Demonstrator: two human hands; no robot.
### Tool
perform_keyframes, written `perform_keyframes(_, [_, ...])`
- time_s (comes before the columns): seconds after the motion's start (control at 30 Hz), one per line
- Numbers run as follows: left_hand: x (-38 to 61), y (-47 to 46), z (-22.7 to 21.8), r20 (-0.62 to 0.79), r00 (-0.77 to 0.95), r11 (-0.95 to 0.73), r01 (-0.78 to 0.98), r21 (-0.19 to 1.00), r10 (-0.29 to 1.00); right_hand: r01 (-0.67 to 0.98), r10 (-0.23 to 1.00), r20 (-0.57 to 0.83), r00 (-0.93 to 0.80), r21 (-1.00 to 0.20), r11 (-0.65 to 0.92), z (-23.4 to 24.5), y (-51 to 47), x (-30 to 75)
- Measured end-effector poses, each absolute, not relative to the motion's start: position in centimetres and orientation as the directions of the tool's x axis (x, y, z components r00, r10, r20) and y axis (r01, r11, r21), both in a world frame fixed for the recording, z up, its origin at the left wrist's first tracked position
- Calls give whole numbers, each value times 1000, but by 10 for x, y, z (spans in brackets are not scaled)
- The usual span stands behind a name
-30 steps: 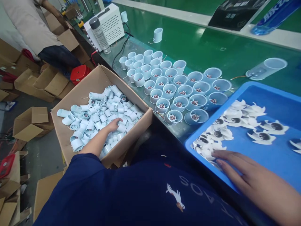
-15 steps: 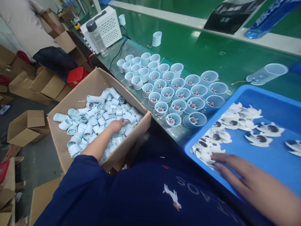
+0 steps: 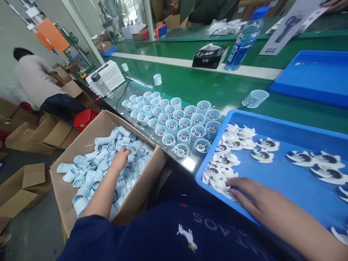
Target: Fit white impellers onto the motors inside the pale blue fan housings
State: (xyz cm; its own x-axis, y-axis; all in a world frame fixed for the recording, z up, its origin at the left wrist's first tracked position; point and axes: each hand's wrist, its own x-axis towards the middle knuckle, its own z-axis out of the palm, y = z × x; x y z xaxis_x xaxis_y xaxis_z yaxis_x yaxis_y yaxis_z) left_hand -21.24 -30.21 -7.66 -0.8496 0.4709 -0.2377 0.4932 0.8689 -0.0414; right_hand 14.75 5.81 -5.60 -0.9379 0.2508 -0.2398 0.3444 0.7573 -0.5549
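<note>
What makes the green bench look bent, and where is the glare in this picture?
In the head view, a wide lens seems to bow the green bench toward the picture's edges, and a bright patch of glare sits on the glossy glass strip beside it.
</note>
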Motion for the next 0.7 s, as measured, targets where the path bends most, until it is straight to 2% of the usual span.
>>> perform_keyframes(0.17, [-233, -286, 16, 118, -906, 914, 404, -46, 406, 375, 243, -300, -922, -547, 748, -50, 54, 143])
perform_keyframes(0.27, [-249, -246, 60, 194, -861, 879, 477, -8, 469, 395, 238, -338, -911, -543, 741, -44, 54, 141])
perform_keyframes(0.37, [-266, -183, 77, 159, -812, 822, 570, 9, 561, 399, 226, -359, -905, -538, 743, -39, 53, 141])
perform_keyframes(0.53, [-284, -74, 64, 4, -721, 721, 693, 3, 693, 422, 218, -400, -890, -546, 723, -36, 55, 140])
perform_keyframes(0.63, [-281, -40, 58, -99, -695, 698, 717, -8, 712, 430, 228, -394, -890, -561, 708, -36, 55, 141])
perform_keyframes(0.7, [-278, -37, 62, -111, -692, 695, 719, -4, 714, 424, 238, -373, -897, -572, 702, -37, 55, 142])
